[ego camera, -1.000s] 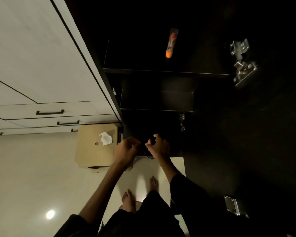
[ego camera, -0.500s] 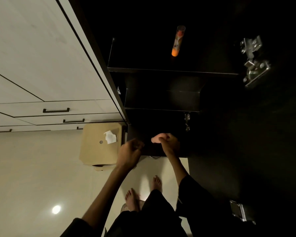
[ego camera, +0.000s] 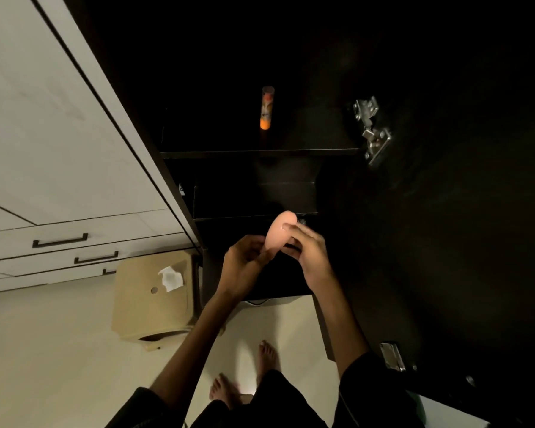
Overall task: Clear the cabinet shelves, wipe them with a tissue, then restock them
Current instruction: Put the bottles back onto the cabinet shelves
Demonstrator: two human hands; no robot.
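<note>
Between my two hands, just in front of the dark cabinet [ego camera: 260,186], sits a pale pink oval object [ego camera: 279,231], smooth and egg-shaped. My right hand [ego camera: 309,251] grips it from the right side: a fingertip [ego camera: 286,226] lies across its face and the other fingers curl behind it. My left hand [ego camera: 244,264] is curled too, its fingertips meeting the lower left edge of the pink object, pinching it there as far as I can tell; the contact point is blurred.

Beyond my fingers the cabinet stands open, its shelves black and hard to read. On the upper shelf [ego camera: 260,154], well above my hands, an orange-capped tube [ego camera: 267,108] stands alone. To the upper right of my right hand a metal hinge [ego camera: 372,131] catches the light on the open door.

Left of my left hand, on the pale floor [ego camera: 44,350], rests a cardboard box [ego camera: 152,298] with a crumpled white tissue [ego camera: 171,278] lying on top. Further left run white drawers [ego camera: 74,239] with dark handles. Below my wrists I see my bare feet [ego camera: 247,375] on the floor and the dark sleeves [ego camera: 371,384] on my arms.
</note>
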